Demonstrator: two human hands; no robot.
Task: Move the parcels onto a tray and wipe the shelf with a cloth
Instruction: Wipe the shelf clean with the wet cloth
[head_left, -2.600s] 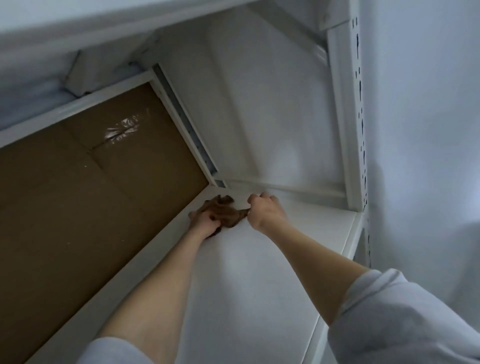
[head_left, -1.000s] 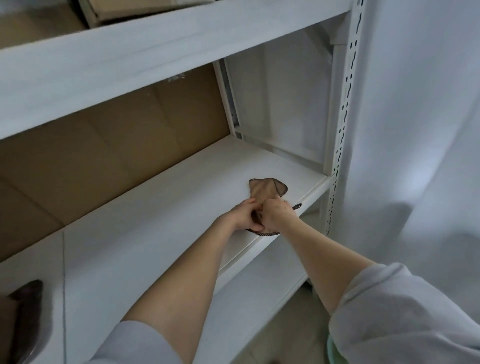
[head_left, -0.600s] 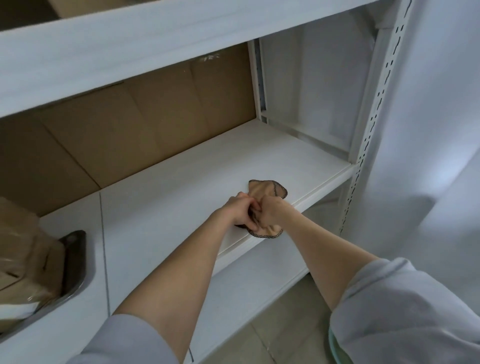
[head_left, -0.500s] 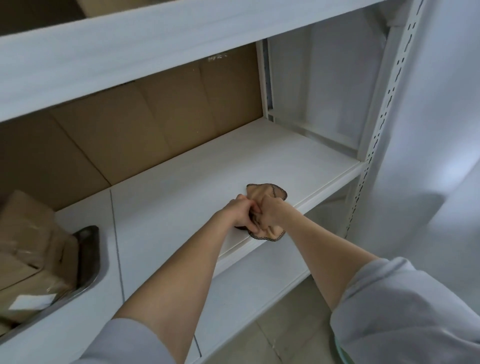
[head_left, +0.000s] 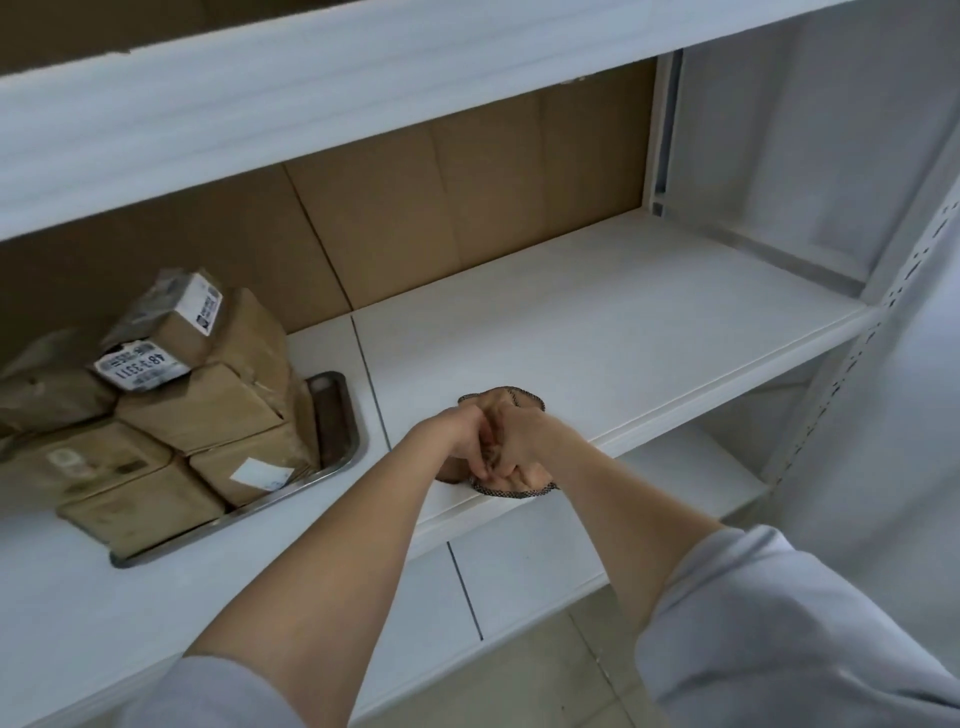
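White shelf (head_left: 597, 322) with brown cardboard backing (head_left: 467, 192). Tan cloth (head_left: 511, 486) edged in dark stitched trim. Brown parcels (head_left: 171, 415) bearing white labels printed in black. Silver-grey metal tray (head_left: 337, 415). Pale grey sleeves (head_left: 779, 623).

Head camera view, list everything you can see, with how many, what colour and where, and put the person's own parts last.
Parcels: several, brown with white labels, stacked on the tray at left.
Tray: one, metallic, on the shelf at left.
Shelf: one, white, middle level.
Upper shelf: one, white, above.
Lower shelf: one, white, below.
Cardboard backing: brown, behind the shelf.
Cloth: one, brown with dark edging, at the shelf's front edge.
Left hand: on the cloth.
Right hand: on the cloth.
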